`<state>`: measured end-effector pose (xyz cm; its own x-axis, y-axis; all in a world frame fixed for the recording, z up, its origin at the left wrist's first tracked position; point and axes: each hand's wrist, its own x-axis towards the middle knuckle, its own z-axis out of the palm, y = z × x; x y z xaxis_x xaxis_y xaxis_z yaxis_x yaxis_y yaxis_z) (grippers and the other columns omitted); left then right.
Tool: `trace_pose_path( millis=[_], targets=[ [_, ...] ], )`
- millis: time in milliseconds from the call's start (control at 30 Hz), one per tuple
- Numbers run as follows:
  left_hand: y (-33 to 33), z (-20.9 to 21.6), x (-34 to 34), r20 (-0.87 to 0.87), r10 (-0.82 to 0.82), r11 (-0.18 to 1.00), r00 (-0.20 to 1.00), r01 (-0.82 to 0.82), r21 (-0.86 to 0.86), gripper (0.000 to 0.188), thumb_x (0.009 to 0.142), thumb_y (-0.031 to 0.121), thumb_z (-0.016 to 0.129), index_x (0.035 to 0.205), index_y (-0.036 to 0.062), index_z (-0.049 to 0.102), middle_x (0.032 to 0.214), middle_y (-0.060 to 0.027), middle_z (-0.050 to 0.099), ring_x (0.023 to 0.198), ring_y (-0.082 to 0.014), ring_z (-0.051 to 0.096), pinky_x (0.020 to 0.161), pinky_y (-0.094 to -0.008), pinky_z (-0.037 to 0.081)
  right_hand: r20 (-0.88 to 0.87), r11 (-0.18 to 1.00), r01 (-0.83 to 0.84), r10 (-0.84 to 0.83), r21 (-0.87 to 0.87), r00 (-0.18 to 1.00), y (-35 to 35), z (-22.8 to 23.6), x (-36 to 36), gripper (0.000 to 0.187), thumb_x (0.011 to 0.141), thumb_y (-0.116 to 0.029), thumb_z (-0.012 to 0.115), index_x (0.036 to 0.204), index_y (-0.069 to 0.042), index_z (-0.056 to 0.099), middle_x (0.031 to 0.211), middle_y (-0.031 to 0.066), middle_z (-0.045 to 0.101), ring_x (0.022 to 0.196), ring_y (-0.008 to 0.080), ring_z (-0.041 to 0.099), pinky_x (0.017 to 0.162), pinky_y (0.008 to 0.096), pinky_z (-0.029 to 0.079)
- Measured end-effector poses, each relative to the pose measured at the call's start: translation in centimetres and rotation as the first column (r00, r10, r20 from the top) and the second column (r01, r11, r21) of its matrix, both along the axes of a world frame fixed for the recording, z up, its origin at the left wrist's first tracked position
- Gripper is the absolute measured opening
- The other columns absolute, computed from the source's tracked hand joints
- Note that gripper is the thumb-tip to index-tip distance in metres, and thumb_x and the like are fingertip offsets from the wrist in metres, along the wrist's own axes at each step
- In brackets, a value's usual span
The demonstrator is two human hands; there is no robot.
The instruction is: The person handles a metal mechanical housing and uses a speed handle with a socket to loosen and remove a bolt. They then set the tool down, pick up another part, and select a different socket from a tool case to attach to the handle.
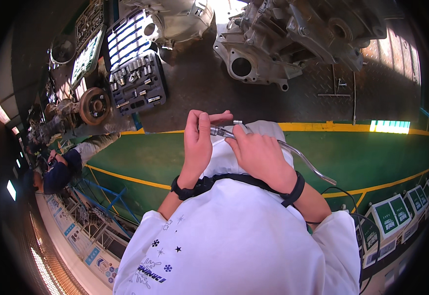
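Observation:
In front of my body, just off the workbench edge, I hold a bent silver socket wrench handle (305, 160) in both hands. My right hand (261, 155) is closed around its middle, and the curved bar runs out past it to the lower right. My left hand (198, 137) grips the socket end (219, 131) between thumb and fingers. A small silver cylindrical piece (237, 122) shows by the left fingertips; whether the fingers hold it is unclear. Beyond my left hand lies an open socket set case (138, 81) with several silver sockets in it.
On the dark metal workbench (190, 101) stand a large metal gear housing (268, 46) and a bell-shaped casing (182, 22). A T-shaped bar (334, 94) lies at right, and a rusty brake drum (95, 106) stands at left. Another person (62, 169) is at the far left.

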<state>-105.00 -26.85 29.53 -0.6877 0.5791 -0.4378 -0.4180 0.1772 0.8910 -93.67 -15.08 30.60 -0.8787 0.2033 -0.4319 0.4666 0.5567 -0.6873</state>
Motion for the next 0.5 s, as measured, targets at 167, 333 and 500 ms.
trace_pose_path(
  millis=[167,333,500],
  targets=[
    [1.2,0.2,0.4,-0.105,-0.222,0.948,0.969,0.189,-0.255,0.032,0.109,0.031,0.032,0.092,0.0050,0.041,0.091,-0.0231,0.070,0.099,-0.0320,0.069,0.085,-0.0356,0.053,-0.033,0.990,-0.141,0.141,0.007,0.989,-1.0,0.2,-0.3,0.028,0.097,-0.032,0.054,0.103,-0.005,0.055,0.064,0.0154,0.065,0.058,0.0366,0.065,0.051,0.0483,0.049],
    [3.0,1.3,0.1,0.089,0.344,0.937,0.935,-0.348,0.029,0.034,0.107,0.038,0.038,0.093,0.0071,0.043,0.072,-0.0105,0.062,0.090,-0.0282,0.069,0.088,-0.0365,0.053,-0.085,0.995,0.059,-0.066,-0.082,0.994,-1.5,0.5,-1.3,0.027,0.096,-0.031,0.056,0.101,-0.005,0.056,0.064,0.0144,0.065,0.055,0.0345,0.065,0.048,0.0460,0.050],
    [3.5,1.6,-1.5,0.423,0.588,0.719,0.689,-0.686,0.117,0.033,0.105,0.040,0.043,0.093,0.0093,0.042,0.064,-0.0059,0.053,0.079,-0.0272,0.067,0.087,-0.0388,0.052,-0.191,0.993,0.116,-0.109,0.026,0.976,-1.0,0.9,-1.6,0.028,0.097,-0.033,0.056,0.101,-0.005,0.056,0.059,0.0118,0.062,0.050,0.0318,0.063,0.044,0.0418,0.049]
  ],
)
